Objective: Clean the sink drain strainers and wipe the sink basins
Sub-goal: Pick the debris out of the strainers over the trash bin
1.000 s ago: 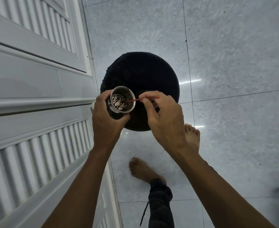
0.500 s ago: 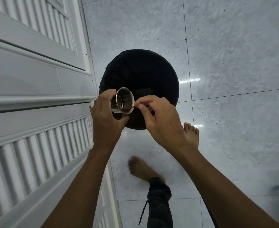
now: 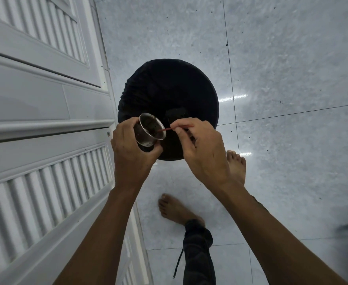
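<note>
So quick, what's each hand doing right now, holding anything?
Left hand: closed around the metal strainer cup, tilted over the black bin.
Right hand: pinching a thin red stick, its tip inside the cup.

Glossy grey tiled floor (image 3: 282,68) reflects light beside white louvred cabinet doors (image 3: 35,89).

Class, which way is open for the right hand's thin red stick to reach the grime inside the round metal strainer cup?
Probably yes, through the mouth: the left hand tilts the round metal strainer cup open-side toward the right hand, and the thin red stick already pokes in, nothing blocking.
</note>
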